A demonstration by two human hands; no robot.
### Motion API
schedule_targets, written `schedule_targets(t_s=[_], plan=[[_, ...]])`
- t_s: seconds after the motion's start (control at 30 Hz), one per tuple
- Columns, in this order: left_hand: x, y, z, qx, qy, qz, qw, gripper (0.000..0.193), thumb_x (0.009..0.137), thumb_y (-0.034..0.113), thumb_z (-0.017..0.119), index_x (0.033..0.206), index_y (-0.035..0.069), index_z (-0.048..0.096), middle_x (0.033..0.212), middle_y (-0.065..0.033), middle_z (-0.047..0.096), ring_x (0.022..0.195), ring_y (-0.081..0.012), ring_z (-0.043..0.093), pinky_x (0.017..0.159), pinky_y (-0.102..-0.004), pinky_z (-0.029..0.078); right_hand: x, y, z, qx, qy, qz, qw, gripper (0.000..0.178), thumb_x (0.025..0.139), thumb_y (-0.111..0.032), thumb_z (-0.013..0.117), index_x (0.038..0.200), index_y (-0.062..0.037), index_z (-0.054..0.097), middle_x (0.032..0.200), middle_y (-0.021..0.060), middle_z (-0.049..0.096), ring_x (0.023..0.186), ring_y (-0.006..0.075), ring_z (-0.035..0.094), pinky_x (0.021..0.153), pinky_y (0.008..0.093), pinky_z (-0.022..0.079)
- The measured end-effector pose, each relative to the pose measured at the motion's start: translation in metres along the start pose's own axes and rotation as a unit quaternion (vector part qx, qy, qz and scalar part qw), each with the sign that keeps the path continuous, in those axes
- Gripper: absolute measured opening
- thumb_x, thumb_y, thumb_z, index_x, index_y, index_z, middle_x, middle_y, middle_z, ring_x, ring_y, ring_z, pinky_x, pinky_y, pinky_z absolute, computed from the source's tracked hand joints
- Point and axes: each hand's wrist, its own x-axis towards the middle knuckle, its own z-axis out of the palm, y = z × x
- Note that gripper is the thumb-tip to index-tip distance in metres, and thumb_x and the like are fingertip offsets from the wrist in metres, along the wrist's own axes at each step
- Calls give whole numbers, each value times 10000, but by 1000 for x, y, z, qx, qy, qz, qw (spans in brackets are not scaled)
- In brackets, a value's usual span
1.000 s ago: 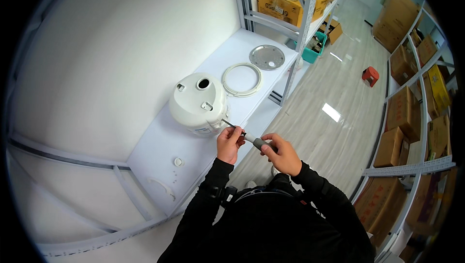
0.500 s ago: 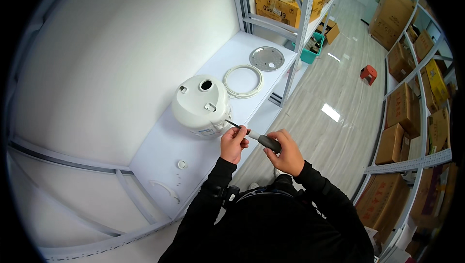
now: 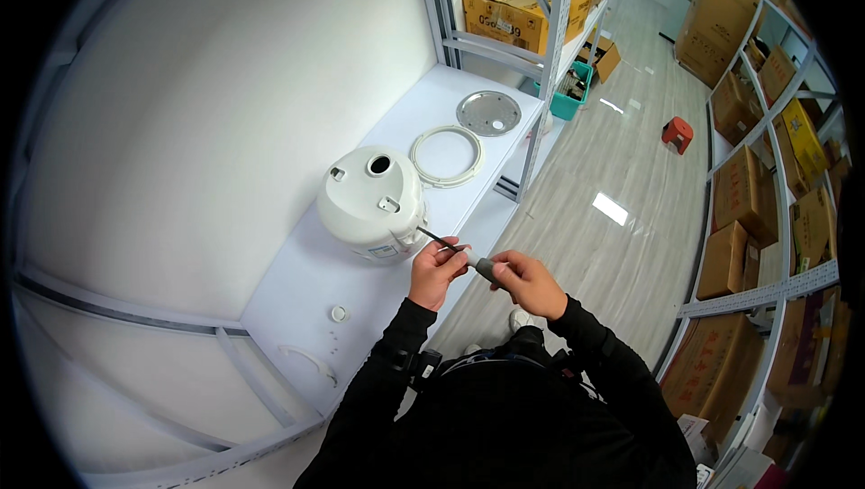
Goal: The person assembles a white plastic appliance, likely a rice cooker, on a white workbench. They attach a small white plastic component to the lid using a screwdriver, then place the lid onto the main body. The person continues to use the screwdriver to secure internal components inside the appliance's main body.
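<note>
Together, our left grip [image 3: 432, 278] and right grip [image 3: 532, 286] clasp a screwdriver [image 3: 485, 267]. Its tip reaches a white housing [image 3: 365, 210] near the front edge of the table [image 3: 293, 286].

I observe the left hand [image 3: 433, 278] raised in a pinch; the right hand [image 3: 533, 287], just beside it, is curled in a grip. The left forearm [image 3: 367, 395] and right forearm [image 3: 610, 356], both black-sleeved, converge.

The rounded white plastic housing [image 3: 356, 205] was smooth and faintly glossy. The round grey metal disc [image 3: 484, 114] looked shiny; the grey wood-grained floor [image 3: 577, 246] was glossy.
</note>
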Motion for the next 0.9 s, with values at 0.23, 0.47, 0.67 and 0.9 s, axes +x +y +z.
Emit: schedule_targets(t_s=[0.23,0.47,0.67,0.9], plan=[[7,-10,-3,21,29,-37,999,323,987,38,691,1286,13,574,1073,-75,698,1000,-186,712,861,-322,605,-16,-10,7,-238,68,-231,941,392,906,-196,774,1244,-57,633,1043,136,668,810,299,680,691,381,553],[-1,0,10,-39,-58,-16,997,388,975,18,702,1336,-3,560,1298,-142,673,1063,-194,698,894,-330,597,2,15,0,118,44,19,992,299,1086,-244,556,1233,13,595,798,65,628,575,102,593,525,282,469],[5,-12,0,5,-31,-3,1000,391,951,38,747,1305,5,586,1062,-76,723,907,-148,711,814,-289,597,-3,8,5,-160,107,-223,956,346,953,-218,731,1219,-24,624,823,118,656,710,234,663,604,369,513],[4,-12,1,42,-12,-4,999,402,968,50,727,1341,2,585,1041,-64,722,887,-131,703,814,-284,597,-10,-6,3,-255,86,-226,936,324,967,-237,705,1222,-47,645,846,117,701,677,247,657,619,374,517]])
